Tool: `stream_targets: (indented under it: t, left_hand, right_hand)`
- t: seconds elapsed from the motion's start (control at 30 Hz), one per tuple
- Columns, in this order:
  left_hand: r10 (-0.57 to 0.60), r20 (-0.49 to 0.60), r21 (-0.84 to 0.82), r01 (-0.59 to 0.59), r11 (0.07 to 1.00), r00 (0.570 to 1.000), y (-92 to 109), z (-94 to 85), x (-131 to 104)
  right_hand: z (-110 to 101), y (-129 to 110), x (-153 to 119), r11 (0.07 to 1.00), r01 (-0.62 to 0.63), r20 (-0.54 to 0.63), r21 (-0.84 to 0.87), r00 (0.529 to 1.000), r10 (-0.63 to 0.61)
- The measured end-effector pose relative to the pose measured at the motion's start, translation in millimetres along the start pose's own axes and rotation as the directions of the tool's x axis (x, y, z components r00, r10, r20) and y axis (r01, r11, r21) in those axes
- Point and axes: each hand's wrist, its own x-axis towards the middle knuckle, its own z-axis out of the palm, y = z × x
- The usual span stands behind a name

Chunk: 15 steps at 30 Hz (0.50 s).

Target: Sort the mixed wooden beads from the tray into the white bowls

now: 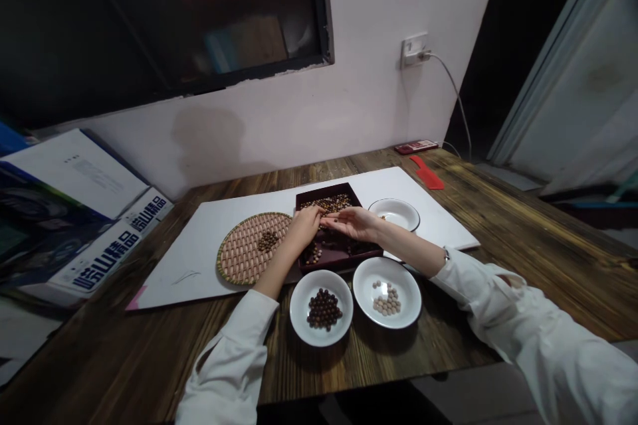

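Over a dark red tray [339,259] of mixed brown and tan beads [329,203], my two hands meet. My left hand [307,222] is closed in a pinch at the fingertips of the other hand; whatever it pinches is too small to make out. Palm up, with fingers stretched out, my right hand [355,223] lies beside it; a small dark spot on its fingers may be a bead. Nearer to me, a white bowl holds dark brown beads [323,309], and a second bowl [413,292] holds pale beads [387,300].
Left of the tray lies a round woven mat [242,252] with brown beads [268,240]. A third white dish [406,212] stands behind my right wrist. A white board [184,246] lies underneath. A red comb-like piece [427,175], a phone [416,147] and boxes [94,239] flank it.
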Motion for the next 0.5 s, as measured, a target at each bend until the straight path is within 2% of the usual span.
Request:
stream_targets:
  t: [0.1, 0.2, 0.5]
  left_hand:
    - [-0.039, 0.050, 0.089, 0.034, 0.995, 0.998, 3.9, -4.0, -2.7]
    - [-0.038, 0.113, 0.157, 0.020, 0.987, 0.993, 7.2, -6.1, -5.0]
    - [0.000, 0.175, 0.223, -0.040, 0.974, 0.985, 6.4, -5.9, -6.6]
  right_hand:
    - [2.6, -0.4, -2.1, 1.000, -0.016, 0.012, -0.003, 1.000, 0.016]
    - [6.6, -0.7, -6.2, 1.000, -0.024, 0.012, -0.003, 1.000, 0.025]
    - [13.0, 1.1, -16.1, 0.997, -0.057, 0.027, 0.047, 0.998, 0.056]
